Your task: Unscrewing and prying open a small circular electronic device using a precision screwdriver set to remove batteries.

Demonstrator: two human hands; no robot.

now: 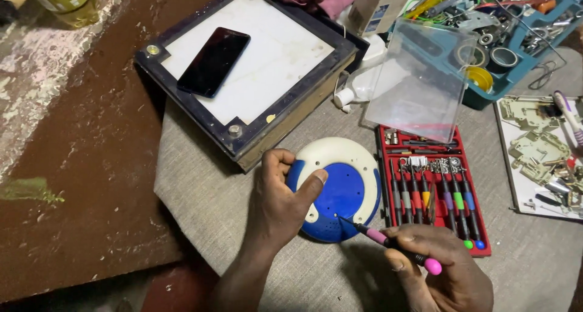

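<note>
A round blue and white plastic device [343, 187] lies on the grey cloth. My left hand [282, 200] grips its left rim, thumb pressed on the white ring. My right hand [440, 266] holds a small pink-handled screwdriver [395, 246] like a pen. Its tip touches the blue face near the device's lower edge.
A red case of coloured screwdrivers [434, 193] lies open at the right, its clear lid [419, 81] upright. A framed white board [255, 63] carries a black phone [214, 61]. A blue tray of parts [507, 36] sits far right; beige plastic pieces [537, 151] lie on a sheet.
</note>
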